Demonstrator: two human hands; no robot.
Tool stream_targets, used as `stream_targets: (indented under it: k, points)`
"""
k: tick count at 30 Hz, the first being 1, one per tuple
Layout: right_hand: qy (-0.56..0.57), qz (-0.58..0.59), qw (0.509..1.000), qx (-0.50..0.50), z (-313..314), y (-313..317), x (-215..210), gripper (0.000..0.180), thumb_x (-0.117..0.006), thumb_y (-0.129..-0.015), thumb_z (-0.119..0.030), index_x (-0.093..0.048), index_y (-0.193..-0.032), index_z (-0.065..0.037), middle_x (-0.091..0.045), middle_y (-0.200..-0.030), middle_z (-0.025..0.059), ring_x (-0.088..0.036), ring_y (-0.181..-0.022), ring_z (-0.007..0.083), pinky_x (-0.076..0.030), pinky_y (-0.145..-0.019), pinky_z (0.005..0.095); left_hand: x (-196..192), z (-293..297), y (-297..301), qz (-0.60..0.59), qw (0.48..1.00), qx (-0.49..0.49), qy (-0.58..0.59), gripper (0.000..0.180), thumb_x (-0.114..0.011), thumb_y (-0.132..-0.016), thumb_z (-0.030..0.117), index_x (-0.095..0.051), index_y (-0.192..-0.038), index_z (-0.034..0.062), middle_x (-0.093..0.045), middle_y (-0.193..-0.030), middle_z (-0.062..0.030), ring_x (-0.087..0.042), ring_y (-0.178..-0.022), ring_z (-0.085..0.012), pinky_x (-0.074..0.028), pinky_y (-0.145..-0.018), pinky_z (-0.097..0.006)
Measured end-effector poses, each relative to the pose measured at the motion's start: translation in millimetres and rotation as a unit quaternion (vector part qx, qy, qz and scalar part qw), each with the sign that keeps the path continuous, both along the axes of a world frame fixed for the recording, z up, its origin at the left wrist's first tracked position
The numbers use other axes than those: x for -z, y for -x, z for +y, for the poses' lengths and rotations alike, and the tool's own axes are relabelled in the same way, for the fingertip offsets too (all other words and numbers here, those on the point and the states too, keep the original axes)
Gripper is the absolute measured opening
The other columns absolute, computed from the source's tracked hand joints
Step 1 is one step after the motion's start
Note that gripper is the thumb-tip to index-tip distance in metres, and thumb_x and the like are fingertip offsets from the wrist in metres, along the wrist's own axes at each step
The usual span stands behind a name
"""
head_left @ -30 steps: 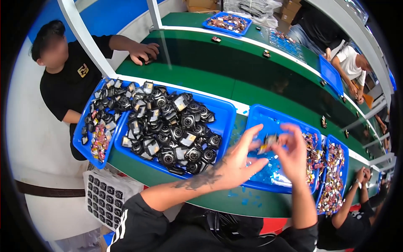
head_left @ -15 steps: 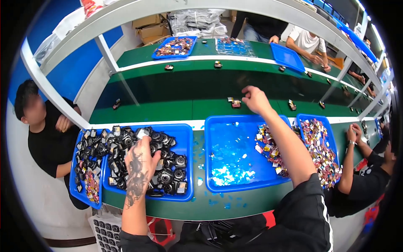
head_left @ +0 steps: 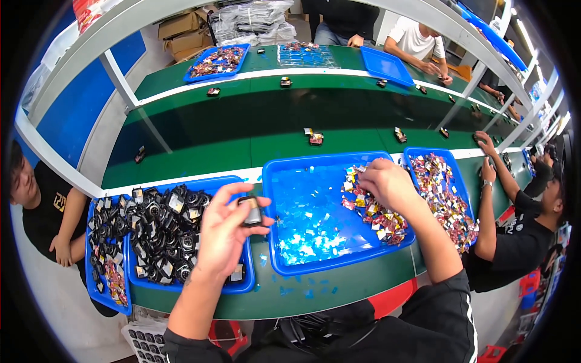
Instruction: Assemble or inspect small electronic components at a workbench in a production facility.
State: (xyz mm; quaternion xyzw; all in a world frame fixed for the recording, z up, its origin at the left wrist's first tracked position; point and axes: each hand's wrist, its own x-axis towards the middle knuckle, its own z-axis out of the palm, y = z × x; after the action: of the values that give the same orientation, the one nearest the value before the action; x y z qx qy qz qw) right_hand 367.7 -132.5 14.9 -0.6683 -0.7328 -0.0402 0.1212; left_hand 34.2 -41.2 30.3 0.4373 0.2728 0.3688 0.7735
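Observation:
My left hand [head_left: 219, 233] grips a black watch case [head_left: 252, 212] with a grey face, held between thumb and fingers above the gap between two blue trays. Below and left of it, a blue tray [head_left: 249, 266] holds a heap of black watch cases [head_left: 160, 233]. My right hand [head_left: 390, 186] reaches into the middle blue tray [head_left: 339, 264], fingers bent together at the pile of small red, yellow and silver parts [head_left: 378, 221]. What those fingers hold, if anything, is hidden. Shiny bluish film pieces [head_left: 311, 247] lie across that tray's left part.
Another blue tray of small parts [head_left: 442, 199] stands to the right; a narrow tray of mixed pieces [head_left: 108, 272] is at far left. Cases sit spaced along the green conveyor [head_left: 242, 121]. A white frame [head_left: 121, 81] rises over the bench. Co-workers sit left, right and across.
My left hand has lifted a watch case out of the heap and moved right. My right hand has come back from the conveyor to the parts pile. The whole view has shifted.

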Motion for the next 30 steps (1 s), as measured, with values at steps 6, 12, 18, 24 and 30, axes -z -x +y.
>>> stream_targets:
  k: [6, 12, 18, 24, 30]
  points:
    - [-0.153, 0.412, 0.886, 0.144, -23, 50, -11, 0.011, -0.06, -0.093, -0.009, -0.068, -0.094, -0.001, -0.065, -0.079, 0.005, -0.061, -0.069, 0.0131, -0.048, -0.061, 0.0242, 25, -21, -28, 0.128, 0.978, 0.1, -0.131, 0.02, -0.06, -0.093, 0.009, -0.067, -0.111, 0.0026, -0.06, -0.106, -0.0059, -0.062, -0.091, -0.0142, -0.054, -0.071, -0.026]
    - [-0.026, 0.804, 0.587, 0.087, -32, 100, -6, 0.018, -0.056, -0.098, -0.014, -0.062, -0.105, 0.001, -0.062, -0.082, 0.0032, -0.059, -0.068, 0.0083, -0.05, -0.059, 0.0221, 26, -40, -44, 0.176, 0.95, 0.07, -0.25, 0.039, -0.08, -0.078, 0.021, -0.07, -0.114, 0.0092, -0.051, -0.112, -0.0075, -0.057, -0.096, -0.0147, -0.049, -0.074, -0.025]
    - [-0.001, 0.873, 0.483, 0.062, -37, 131, -2, 0.014, -0.055, -0.098, -0.014, -0.06, -0.103, -0.002, -0.066, -0.091, 0.0088, -0.066, -0.074, 0.0124, -0.056, -0.067, 0.0251, 24, -43, -37, 0.175, 0.927, 0.036, -0.331, 0.054, -0.084, -0.072, 0.021, -0.065, -0.121, 0.0078, -0.051, -0.113, -0.0097, -0.058, -0.096, -0.0191, -0.05, -0.074, -0.028]
    - [0.045, 0.898, 0.426, 0.104, -28, 129, 10, 0.011, -0.055, -0.098, -0.013, -0.059, -0.101, -0.004, -0.067, -0.089, 0.0095, -0.066, -0.074, 0.0134, -0.057, -0.067, 0.0256, 29, -32, -24, 0.199, 0.73, -0.105, -0.645, 0.051, -0.082, -0.067, 0.004, -0.07, -0.116, 0.0123, -0.052, -0.106, -0.0117, -0.059, -0.093, -0.0232, -0.054, -0.075, -0.03]
    - [0.104, 0.894, 0.428, 0.084, -32, 139, 16, 0.017, -0.054, -0.099, -0.016, -0.059, -0.109, -0.004, -0.068, -0.097, 0.0085, -0.067, -0.084, 0.0159, -0.056, -0.072, 0.0285, 26, -33, -29, 0.155, 0.737, -0.074, -0.654, 0.021, -0.077, -0.072, 0.006, -0.075, -0.092, 0.0146, -0.058, -0.093, -0.0073, -0.062, -0.082, -0.0226, -0.052, -0.065, -0.033]
